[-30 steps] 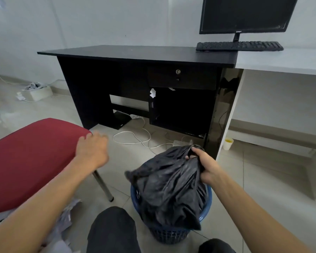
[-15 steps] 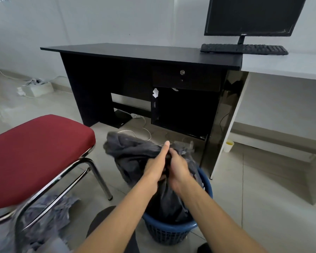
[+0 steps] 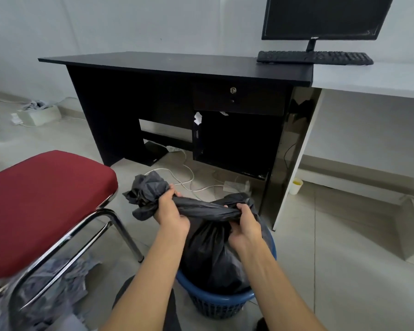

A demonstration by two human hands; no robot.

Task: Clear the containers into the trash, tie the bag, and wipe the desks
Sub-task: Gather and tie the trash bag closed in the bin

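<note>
A black trash bag (image 3: pixel 210 254) sits in a blue plastic basket (image 3: pixel 215 303) on the floor in front of me. Its gathered neck is stretched sideways into a twisted rope between my hands. My left hand (image 3: pixel 170 211) grips the neck near its loose crumpled end, which sticks out to the left. My right hand (image 3: pixel 245 225) grips the neck just above the bag's full body. Behind them stand the black desk (image 3: pixel 167 64) and the white desk (image 3: pixel 373 80).
A red padded chair (image 3: pixel 46 201) with chrome legs stands at the left, with crumpled paper under it. White cables and a power strip (image 3: pixel 234 186) lie on the floor under the black desk. A monitor (image 3: pixel 323 16) and keyboard (image 3: pixel 313 57) sit on the desks.
My left hand left the chair and joined the right on the bag. Both hands have since pulled apart, stretching the bag's neck into a tight twisted rope.
</note>
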